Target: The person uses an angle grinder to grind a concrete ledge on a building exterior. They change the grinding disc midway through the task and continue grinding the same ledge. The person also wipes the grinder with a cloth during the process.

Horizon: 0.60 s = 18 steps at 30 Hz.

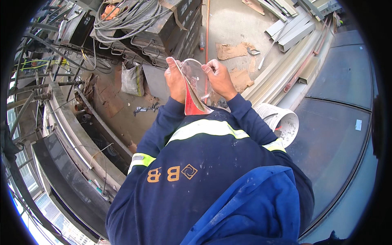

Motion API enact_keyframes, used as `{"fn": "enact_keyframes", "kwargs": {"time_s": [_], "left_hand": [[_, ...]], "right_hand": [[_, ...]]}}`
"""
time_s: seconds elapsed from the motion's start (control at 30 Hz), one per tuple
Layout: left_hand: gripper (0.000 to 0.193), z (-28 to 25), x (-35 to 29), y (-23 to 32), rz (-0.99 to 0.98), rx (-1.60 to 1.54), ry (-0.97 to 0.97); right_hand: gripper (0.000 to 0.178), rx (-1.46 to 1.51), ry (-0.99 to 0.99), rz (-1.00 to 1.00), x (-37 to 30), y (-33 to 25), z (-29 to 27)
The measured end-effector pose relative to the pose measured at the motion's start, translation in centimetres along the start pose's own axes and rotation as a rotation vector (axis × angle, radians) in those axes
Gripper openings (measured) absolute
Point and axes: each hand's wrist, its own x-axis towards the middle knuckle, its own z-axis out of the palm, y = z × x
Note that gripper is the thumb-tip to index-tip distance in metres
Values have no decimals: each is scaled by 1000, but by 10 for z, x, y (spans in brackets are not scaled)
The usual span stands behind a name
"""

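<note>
In front of my chest I hold a clear, shiny plastic piece (194,70), with a curved red-and-white sheet (191,102) along its left side. The exact kind of the item cannot be made out. My left hand (176,81) is closed on the red-and-white sheet's edge, thumb up. Opposite it, my right hand (221,79) pinches the clear plastic's right edge between thumb and fingers. The sheet's lower end hangs just above my dark blue jacket (163,155). Part of each hand's fingers is hidden behind the item.
Stacked dark blocks (179,32) carry a coil of wire rope (122,26) ahead on the left. Scaffold pipes (36,87) line the left. A white bucket (288,126) stands by my right elbow, near long metal profiles (265,83) and dark panels (326,122). Torn cardboard (230,51) lies ahead.
</note>
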Motion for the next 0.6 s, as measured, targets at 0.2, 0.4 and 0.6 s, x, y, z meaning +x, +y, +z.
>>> {"fn": "enact_keyframes", "kwargs": {"time_s": [0.2,0.4,0.6], "left_hand": [[73,-11,9,11,61,56,166],[73,-14,6,22,137,45,188],[72,-24,2,18,206,79,246]], "right_hand": [[34,-75,34,-615,-21,-73,-24],[31,103,182,-483,-35,-86,0],[25,-141,-69,-650,-34,-89,-5]]}}
